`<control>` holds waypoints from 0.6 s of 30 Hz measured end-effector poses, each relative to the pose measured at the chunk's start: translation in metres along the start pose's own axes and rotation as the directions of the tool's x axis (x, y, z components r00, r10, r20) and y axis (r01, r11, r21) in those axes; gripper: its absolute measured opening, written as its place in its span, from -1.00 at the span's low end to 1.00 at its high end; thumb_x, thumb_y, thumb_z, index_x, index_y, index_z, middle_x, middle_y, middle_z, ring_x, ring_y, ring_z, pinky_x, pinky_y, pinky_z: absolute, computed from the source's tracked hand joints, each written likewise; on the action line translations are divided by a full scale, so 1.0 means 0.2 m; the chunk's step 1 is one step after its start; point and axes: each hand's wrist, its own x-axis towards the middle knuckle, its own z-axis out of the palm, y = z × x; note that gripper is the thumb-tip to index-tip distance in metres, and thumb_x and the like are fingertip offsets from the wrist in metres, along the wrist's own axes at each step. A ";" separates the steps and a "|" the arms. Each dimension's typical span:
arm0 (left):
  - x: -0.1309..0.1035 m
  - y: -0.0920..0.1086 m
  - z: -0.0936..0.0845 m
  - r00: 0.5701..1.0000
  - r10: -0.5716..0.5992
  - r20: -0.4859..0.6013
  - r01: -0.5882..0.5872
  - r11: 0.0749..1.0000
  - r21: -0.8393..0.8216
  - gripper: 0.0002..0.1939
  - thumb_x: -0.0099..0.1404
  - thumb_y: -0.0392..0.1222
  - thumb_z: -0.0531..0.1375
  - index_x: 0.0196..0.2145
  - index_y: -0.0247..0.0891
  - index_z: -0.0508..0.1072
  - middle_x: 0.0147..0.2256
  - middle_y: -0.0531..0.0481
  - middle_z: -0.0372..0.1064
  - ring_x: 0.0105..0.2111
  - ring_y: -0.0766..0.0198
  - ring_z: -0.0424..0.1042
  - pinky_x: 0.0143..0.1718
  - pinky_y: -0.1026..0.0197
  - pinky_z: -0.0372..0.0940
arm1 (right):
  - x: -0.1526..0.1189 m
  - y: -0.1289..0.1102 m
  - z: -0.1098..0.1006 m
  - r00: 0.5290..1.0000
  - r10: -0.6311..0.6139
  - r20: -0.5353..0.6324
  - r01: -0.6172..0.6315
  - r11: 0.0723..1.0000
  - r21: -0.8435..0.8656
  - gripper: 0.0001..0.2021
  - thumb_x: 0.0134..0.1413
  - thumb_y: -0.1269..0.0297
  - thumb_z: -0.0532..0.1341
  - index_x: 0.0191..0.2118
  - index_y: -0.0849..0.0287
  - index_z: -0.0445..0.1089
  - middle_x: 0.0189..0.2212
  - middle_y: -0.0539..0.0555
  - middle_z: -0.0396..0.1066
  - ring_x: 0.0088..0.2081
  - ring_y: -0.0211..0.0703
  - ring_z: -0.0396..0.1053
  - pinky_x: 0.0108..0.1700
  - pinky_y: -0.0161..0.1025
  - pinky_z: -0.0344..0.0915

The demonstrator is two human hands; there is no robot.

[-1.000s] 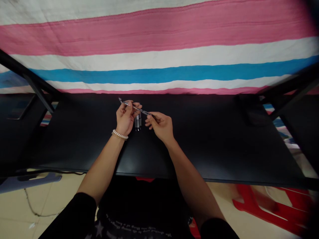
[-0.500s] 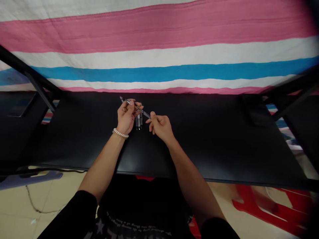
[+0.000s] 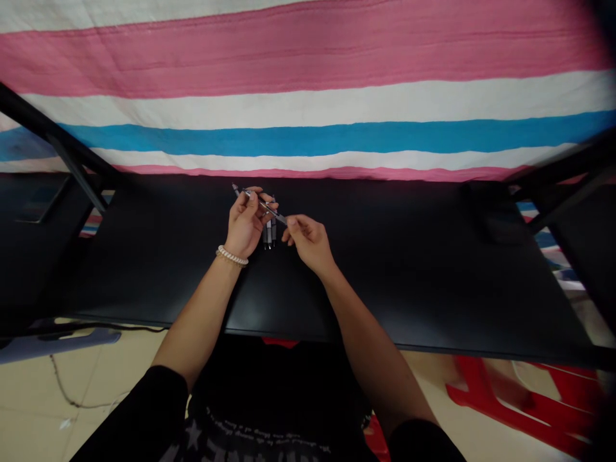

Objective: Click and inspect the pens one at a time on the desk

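L hand (image 3: pixel 244 223): grip closed on a slim grey pen (image 3: pixel 280 219), thumb against fingers. R hand (image 3: pixel 308 241): thumb + fingers pinched on the pen's near end. Pen slants above the worktop (image 3: pixel 409 269), other end twd its far L corner. More pens (image 3: pixel 270 238) lie side by side, approx. btwn hands, closer to far edge than front edge.

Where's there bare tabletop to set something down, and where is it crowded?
Bare tabletop shows between the right forearm and the right black bar, and between the left forearm and the left black bar. It's crowded at centre: the left hand holds a pen beside grouped pens, the right hand at that pen's end.
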 end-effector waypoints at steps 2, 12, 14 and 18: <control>0.00 0.00 0.00 1.000 0.009 -0.009 -0.009 1.000 -0.015 -0.85 0.33 -0.10 0.31 -0.23 -0.18 0.46 -0.31 0.05 0.48 -0.31 0.32 0.55 -0.22 0.25 0.45 | -0.01 0.00 0.00 0.996 -0.070 -0.053 0.066 0.996 -0.065 -0.50 0.15 -0.25 0.22 -0.30 0.17 0.50 -0.55 0.00 0.46 -0.55 -0.28 0.36 -0.46 -0.32 0.26; -0.01 0.09 0.03 0.981 -0.181 -0.066 0.163 0.962 -0.218 -0.61 0.46 0.16 0.07 -0.30 -0.18 0.46 -0.60 0.14 0.15 -0.63 0.42 0.22 -0.52 0.31 0.26 | -0.02 0.00 0.00 0.995 -0.091 0.051 0.099 0.980 -0.175 -0.52 0.29 -0.19 0.10 -0.32 0.16 0.45 -0.55 -0.01 0.44 -0.54 -0.29 0.35 -0.45 -0.32 0.22; -0.01 0.13 0.02 0.972 -0.216 -0.090 0.185 0.945 -0.271 -0.44 0.47 0.27 -0.07 -0.34 -0.21 0.47 -0.68 0.17 -0.02 -0.72 0.42 0.01 -0.67 0.30 0.06 | -0.02 0.01 0.00 0.993 -0.117 0.019 0.119 0.978 -0.174 -0.55 0.32 -0.15 0.09 -0.28 0.16 0.44 -0.52 -0.01 0.45 -0.52 -0.29 0.37 -0.42 -0.31 0.24; -0.01 0.21 -0.03 0.970 -0.207 -0.131 0.150 0.924 -0.351 -0.39 0.52 0.14 -0.22 -0.38 -0.24 0.44 -0.73 0.19 -0.15 -0.75 0.40 -0.16 -0.72 0.28 -0.14 | -0.03 0.02 -0.01 0.981 -0.173 -0.091 0.151 0.966 -0.210 -0.59 0.40 -0.07 0.03 -0.23 0.14 0.43 -0.55 -0.04 0.41 -0.54 -0.29 0.35 -0.41 -0.30 0.23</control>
